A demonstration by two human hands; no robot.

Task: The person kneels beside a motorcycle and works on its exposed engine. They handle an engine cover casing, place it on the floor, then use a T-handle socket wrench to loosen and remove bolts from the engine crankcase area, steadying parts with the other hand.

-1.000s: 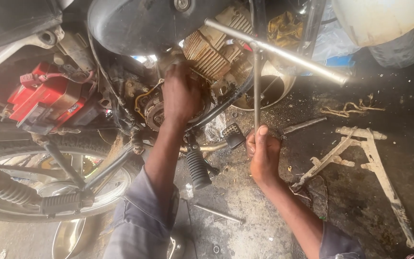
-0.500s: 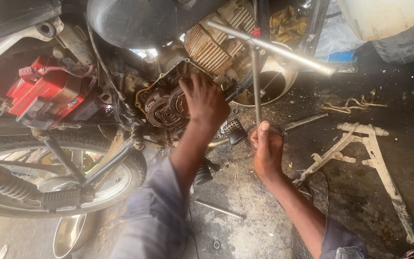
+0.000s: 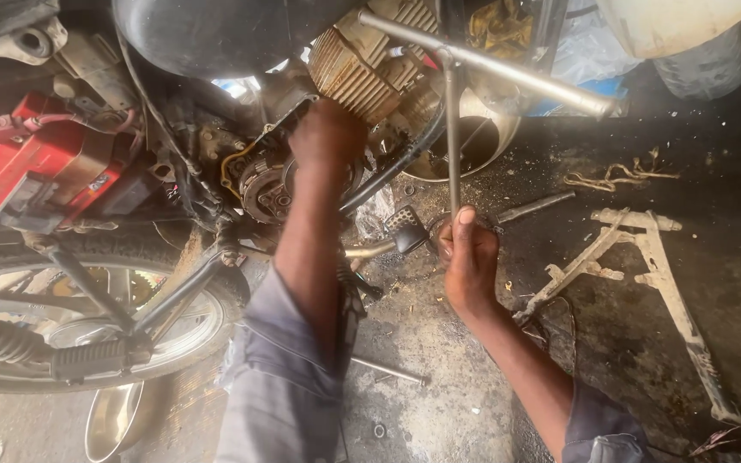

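Left hand: pressed on the engine clutch, grip unclear. Right hand: clenched round the upright T-handle wrench, right of the engine.

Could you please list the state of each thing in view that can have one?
Left hand: reaching into the open engine side, fingers hidden.
Right hand: shut on the long metal T-handle wrench, held upright.
Round metal clutch assembly: exposed, cover off.
Grey metal stand frame: lying flat on the floor.
Spoked rear wheel: mounted on the motorcycle.
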